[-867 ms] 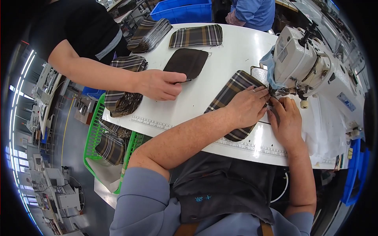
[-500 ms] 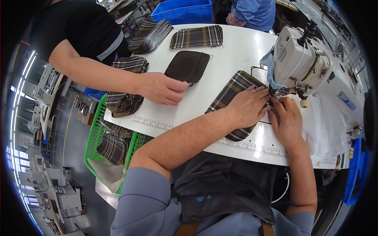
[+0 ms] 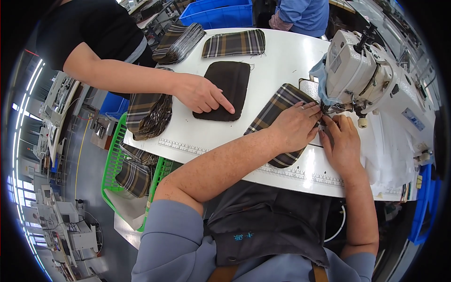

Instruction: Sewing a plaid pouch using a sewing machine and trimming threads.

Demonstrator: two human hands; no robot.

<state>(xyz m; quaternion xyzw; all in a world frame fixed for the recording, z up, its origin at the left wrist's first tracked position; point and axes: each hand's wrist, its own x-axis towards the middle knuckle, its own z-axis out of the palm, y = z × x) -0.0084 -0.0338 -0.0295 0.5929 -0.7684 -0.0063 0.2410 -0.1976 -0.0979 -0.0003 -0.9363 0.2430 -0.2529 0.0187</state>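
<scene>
My left hand [image 3: 296, 126] lies flat on a plaid fabric piece [image 3: 263, 113], fingertips close to the needle area of a white sewing machine [image 3: 352, 70]. My right hand [image 3: 340, 141] rests just right of it, fingers apart and slightly bent, fingertips touching the piece's edge under the presser foot, which they partly hide. Light blue cloth [image 3: 320, 80] hangs on the machine head. Left of my work, a co-worker's hand [image 3: 199, 94] presses with the index finger on a dark brown fabric piece [image 3: 224, 80], which lies on the white tabletop [image 3: 178, 131].
Plaid stacks [image 3: 176, 44] [image 3: 143, 115] and a single plaid piece [image 3: 233, 44] lie on the table. A green basket [image 3: 112, 167] with plaid pieces is below left. Blue bins [image 3: 216, 11] [image 3: 420, 207] stand around. A second person in blue [image 3: 305, 16] is behind. White translucent sheets [image 3: 385, 160] lie right.
The co-worker's hand has moved back onto the dark brown piece, index finger now extended, and that piece has turned and shifted down. My hands show little movement.
</scene>
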